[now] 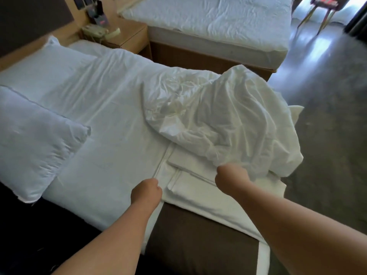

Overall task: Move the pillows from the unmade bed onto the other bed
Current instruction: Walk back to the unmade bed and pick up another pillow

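Left grip [146,192] clenched on sheet edge [158,171], right grip [231,178] grasping rumpled duvet [228,120], two pillows [37,143] on unmade bed [111,108], other bed [218,18] beyond.

Fingers of the left hand [146,190] curled out of sight against the sheet edge [158,171]; fingers of the right hand [231,176] buried under the bunched duvet [228,120], grip not visible. Near pillow [37,147] cut off by the left border, far pillow [49,64] partly so. Other bed [216,18] cropped at the top. Chair [319,8] blurred and washed out by glare. Items on the nightstand [129,38] too smeared to identify, a phone-like shape [97,31] among them. Folded linen [194,181] partly covered by the duvet.
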{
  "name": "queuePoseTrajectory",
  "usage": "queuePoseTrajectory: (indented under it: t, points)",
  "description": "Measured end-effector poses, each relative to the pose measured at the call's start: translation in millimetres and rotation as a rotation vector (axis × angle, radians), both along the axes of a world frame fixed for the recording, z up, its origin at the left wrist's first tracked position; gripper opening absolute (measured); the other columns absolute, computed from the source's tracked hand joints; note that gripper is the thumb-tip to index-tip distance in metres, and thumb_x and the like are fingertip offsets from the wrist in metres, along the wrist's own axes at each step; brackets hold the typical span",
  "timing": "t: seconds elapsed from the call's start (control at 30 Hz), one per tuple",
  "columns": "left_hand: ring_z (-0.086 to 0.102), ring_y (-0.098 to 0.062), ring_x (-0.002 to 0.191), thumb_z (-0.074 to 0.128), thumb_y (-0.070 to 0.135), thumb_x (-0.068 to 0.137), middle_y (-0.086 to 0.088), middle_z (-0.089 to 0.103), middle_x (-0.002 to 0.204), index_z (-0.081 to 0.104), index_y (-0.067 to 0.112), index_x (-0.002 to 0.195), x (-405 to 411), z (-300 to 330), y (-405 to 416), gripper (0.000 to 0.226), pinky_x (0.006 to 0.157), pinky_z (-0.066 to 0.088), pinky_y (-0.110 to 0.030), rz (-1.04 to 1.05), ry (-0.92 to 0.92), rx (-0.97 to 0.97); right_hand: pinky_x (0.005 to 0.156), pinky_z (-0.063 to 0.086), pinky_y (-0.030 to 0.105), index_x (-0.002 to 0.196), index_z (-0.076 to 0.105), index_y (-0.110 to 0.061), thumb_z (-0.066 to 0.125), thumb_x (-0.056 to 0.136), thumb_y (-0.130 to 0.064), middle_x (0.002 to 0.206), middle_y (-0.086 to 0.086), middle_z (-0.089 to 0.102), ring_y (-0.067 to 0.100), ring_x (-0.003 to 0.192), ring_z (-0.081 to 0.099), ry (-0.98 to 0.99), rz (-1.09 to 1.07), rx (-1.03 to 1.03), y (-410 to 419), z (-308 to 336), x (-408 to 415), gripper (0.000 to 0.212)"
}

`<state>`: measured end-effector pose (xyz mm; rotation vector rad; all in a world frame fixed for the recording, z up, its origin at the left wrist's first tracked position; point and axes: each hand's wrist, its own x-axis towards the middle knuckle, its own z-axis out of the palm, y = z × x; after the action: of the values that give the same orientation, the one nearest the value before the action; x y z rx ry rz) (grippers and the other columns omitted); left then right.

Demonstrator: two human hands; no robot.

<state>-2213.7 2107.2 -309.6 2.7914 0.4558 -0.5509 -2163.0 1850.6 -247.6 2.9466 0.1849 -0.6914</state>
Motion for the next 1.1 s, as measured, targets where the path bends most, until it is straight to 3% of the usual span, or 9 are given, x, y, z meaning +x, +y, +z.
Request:
queuePoseTrajectory:
  t: [0.13,0.27,0.37,0.47,0.57,0.7,0.87,0.97,1.1]
  points:
    - [0.062,-0.030,0.082,0.044,0.022,0.095,-0.007,0.061,0.086,0.046,0.018,0.075,-15,27,15,0.021,0.063,0.037,-0.029,-0.121,0.005,0.070,0.076,0.047,0.032,0.104,0.064,-0.016,0.044,0.092,-0.012,0.110,0.006,0.067,0.028,0.103,0.064,0.021,-0.128,0.086,-7,6,-7,0.024]
    - [0.061,-0.029,0.080,0.044,0.022,0.094,-0.003,0.055,0.079,0.042,0.018,0.070,-50,57,43,0.025,0.062,0.035,-0.029,-0.093,-0.005,0.184,0.075,0.048,0.030,0.095,0.061,-0.019,0.046,0.094,-0.016,0.108,0.004,0.067,0.026,0.099,0.064,0.004,-0.006,0.189,24,20,0,0.016]
    - [0.065,-0.031,0.093,0.045,0.024,0.093,-0.006,0.066,0.098,0.059,0.018,0.086,-67,78,71,0.016,0.069,0.041,-0.032,-0.073,0.006,0.298,0.069,0.044,0.029,0.085,0.055,-0.018,0.046,0.093,-0.019,0.096,0.001,0.063,0.022,0.085,0.058,-0.039,0.087,0.271,64,32,6,0.013]
    - [0.066,-0.032,0.102,0.045,0.024,0.094,-0.008,0.068,0.108,0.061,0.018,0.090,-72,91,104,0.017,0.079,0.048,-0.032,0.025,0.012,0.332,0.066,0.041,0.029,0.079,0.052,-0.018,0.043,0.095,-0.020,0.081,-0.003,0.053,0.020,0.078,0.054,-0.059,0.198,0.290,101,42,2,0.019]
    - [0.065,-0.032,0.105,0.046,0.026,0.093,-0.008,0.068,0.111,0.051,0.020,0.082,-72,82,139,0.014,0.080,0.050,-0.032,0.134,0.003,0.280,0.066,0.041,0.029,0.087,0.059,-0.018,0.043,0.095,-0.017,0.089,-0.001,0.061,0.023,0.089,0.065,-0.068,0.354,0.226,139,43,-1,0.018]
    - [0.065,-0.033,0.102,0.048,0.028,0.091,-0.011,0.069,0.108,0.040,0.015,0.069,-58,47,193,0.027,0.080,0.051,-0.032,0.254,0.000,0.155,0.064,0.038,0.029,0.066,0.037,-0.019,0.047,0.093,-0.016,0.069,-0.004,0.041,0.026,0.074,0.055,-0.053,0.451,0.167,199,33,8,0.029]
    - [0.065,-0.032,0.102,0.047,0.027,0.092,-0.010,0.068,0.109,0.033,0.016,0.065,-17,9,289,0.033,0.080,0.050,-0.031,0.239,0.036,0.060,0.067,0.040,0.028,0.076,0.052,-0.016,0.045,0.092,-0.016,0.077,-0.002,0.049,0.026,0.079,0.058,-0.014,0.449,0.119,317,15,46,0.017]
    - [0.064,-0.034,0.102,0.050,0.026,0.092,-0.014,0.068,0.108,0.043,0.012,0.069,2,-7,364,0.028,0.079,0.050,-0.032,0.303,0.056,-0.011,0.065,0.038,0.027,0.077,0.050,-0.018,0.045,0.091,-0.015,0.078,-0.003,0.051,0.025,0.078,0.057,0.030,0.437,0.095,401,6,72,0.015]
    - [0.065,-0.039,0.096,0.055,0.025,0.090,-0.022,0.069,0.103,0.065,0.001,0.090,8,-30,465,0.026,0.077,0.052,-0.037,0.527,0.066,-0.071,0.066,0.041,0.029,0.082,0.054,-0.019,0.045,0.093,-0.017,0.088,-0.002,0.059,0.024,0.082,0.062,0.083,0.468,0.076,505,-3,108,0.014]
